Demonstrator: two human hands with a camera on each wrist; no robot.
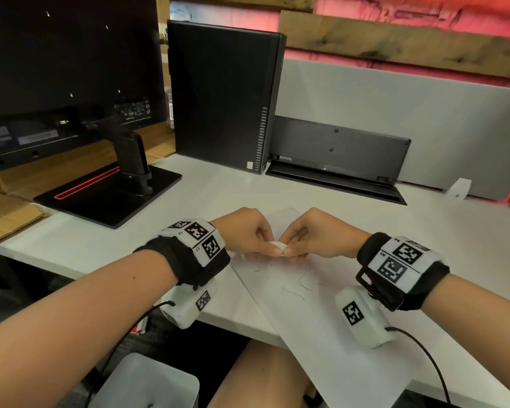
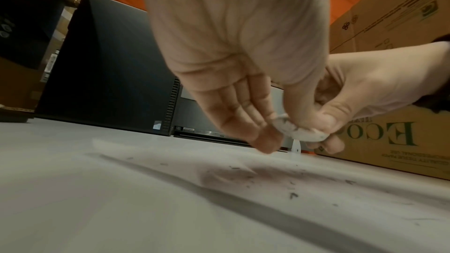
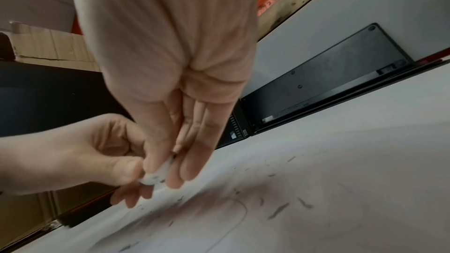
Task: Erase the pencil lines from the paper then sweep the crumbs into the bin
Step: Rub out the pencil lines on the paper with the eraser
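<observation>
Pinching a small white eraser (image 1: 279,247) from both sides: left hand (image 1: 242,232) and right hand (image 1: 315,234) meet fingertip to fingertip above the paper (image 1: 312,313). Left grip narrow, thumb and fingers closed on the eraser's left end. Right grip narrow too, thumb and fingers curled round the right end. Eraser rounded, smudged with grey marks, seen clearly from the left wrist (image 2: 298,131); from the right wrist only its edge shows (image 3: 155,175) between the fingers. It is lifted off the sheet, not touching it.

Paper lies directly under the grips, angled on the white counter (image 1: 130,231), its near corner hanging past the counter edge. Curved pencil lines (image 1: 298,285) remain just nearer the person than the grips. Dark eraser crumbs (image 2: 293,195) scattered on the sheet below and around the grips, with a grey smudged patch (image 2: 226,175) beneath the left one.

White bin (image 1: 147,384) sits well below the left forearm, off the counter edge.

Beyond the grips: black computer tower (image 1: 221,95) upright, monitor (image 1: 68,60) on its stand to the left of it, a dark keyboard (image 1: 339,154) leaning against the grey partition. Cardboard box (image 2: 394,132) beyond the right hand.
</observation>
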